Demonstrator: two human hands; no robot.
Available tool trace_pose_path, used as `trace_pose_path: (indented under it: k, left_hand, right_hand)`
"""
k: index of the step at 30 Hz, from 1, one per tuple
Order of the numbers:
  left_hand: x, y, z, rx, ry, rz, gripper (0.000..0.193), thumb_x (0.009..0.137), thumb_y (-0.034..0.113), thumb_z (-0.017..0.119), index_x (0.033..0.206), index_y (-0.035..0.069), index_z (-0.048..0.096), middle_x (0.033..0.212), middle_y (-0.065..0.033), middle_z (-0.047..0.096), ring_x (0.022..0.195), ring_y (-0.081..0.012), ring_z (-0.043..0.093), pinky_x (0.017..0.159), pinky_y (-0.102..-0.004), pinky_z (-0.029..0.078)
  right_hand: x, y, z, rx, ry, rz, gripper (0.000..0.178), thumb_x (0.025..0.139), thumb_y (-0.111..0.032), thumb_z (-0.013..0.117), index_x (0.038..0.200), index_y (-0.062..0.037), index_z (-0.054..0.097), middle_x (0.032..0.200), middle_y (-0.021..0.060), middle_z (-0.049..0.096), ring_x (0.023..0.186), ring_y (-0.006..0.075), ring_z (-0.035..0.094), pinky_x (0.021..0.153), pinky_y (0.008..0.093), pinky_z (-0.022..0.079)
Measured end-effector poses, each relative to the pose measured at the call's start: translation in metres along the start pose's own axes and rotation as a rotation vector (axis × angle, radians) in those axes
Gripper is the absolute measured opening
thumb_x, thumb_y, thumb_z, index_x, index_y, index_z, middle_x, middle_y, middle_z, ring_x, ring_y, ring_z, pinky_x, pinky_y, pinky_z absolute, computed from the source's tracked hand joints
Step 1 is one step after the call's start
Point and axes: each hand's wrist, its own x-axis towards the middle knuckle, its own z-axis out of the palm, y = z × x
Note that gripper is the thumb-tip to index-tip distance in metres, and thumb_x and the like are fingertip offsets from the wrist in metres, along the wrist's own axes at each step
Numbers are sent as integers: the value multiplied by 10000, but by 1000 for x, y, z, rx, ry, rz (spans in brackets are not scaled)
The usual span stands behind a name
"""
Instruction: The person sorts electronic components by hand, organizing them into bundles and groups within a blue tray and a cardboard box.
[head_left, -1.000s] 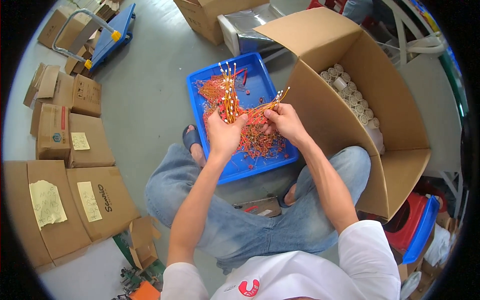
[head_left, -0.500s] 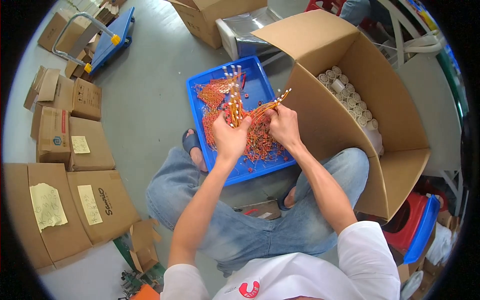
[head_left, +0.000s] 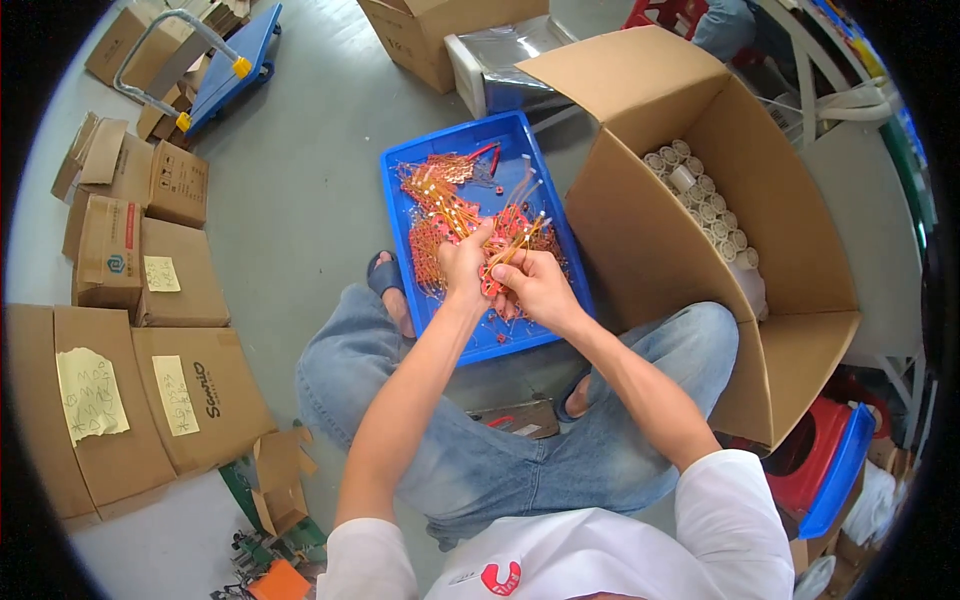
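In front of me is a blue tray (head_left: 556, 185) holding a tangled heap of thin orange and red wires (head_left: 425, 205) with small red round parts. Over its near half my left hand (head_left: 464, 266) is closed round a bundle of orange wires, thumb pointing up. Close against it, my right hand (head_left: 538, 286) pinches the lower part of orange wires with white tips (head_left: 528, 232), which fan up and away. A red round part (head_left: 490, 284) shows between the two hands. Fingers hide most of the gripped wire ends.
A large open carton (head_left: 640, 235) with rows of white cylinders (head_left: 715, 205) stands right of the tray. Cartons (head_left: 205, 400) are stacked at the left, below a blue trolley (head_left: 235, 65). A red and blue plastic item (head_left: 825, 465) lies at the lower right.
My right hand has come left and down, from the wire tips to beside my left hand. The bundle that stood upright in my left hand now leans over.
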Motion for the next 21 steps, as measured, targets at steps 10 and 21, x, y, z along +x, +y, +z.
trace_pose_path:
  k: [10, 21]
  left_hand:
    - [9, -20, 8, -57, 23, 195, 89, 861, 54, 654, 826, 51, 572, 738, -47, 615, 551, -160, 597, 458, -330, 474]
    - [17, -14, 4, 124, 121, 419, 248, 832, 14, 670, 1068, -6, 598, 951, -66, 652, 845, -155, 600, 756, -312, 461]
  right_hand:
    - [-17, -6, 12, -319, 324, -167, 126, 869, -61, 592, 856, 41, 664, 641, 130, 664, 513, 162, 623, 496, 337, 483]
    - [-10, -9, 12, -357, 330, -112, 173, 875, -94, 604, 963, 34, 681, 706, 147, 674, 603, 159, 630, 574, 330, 487]
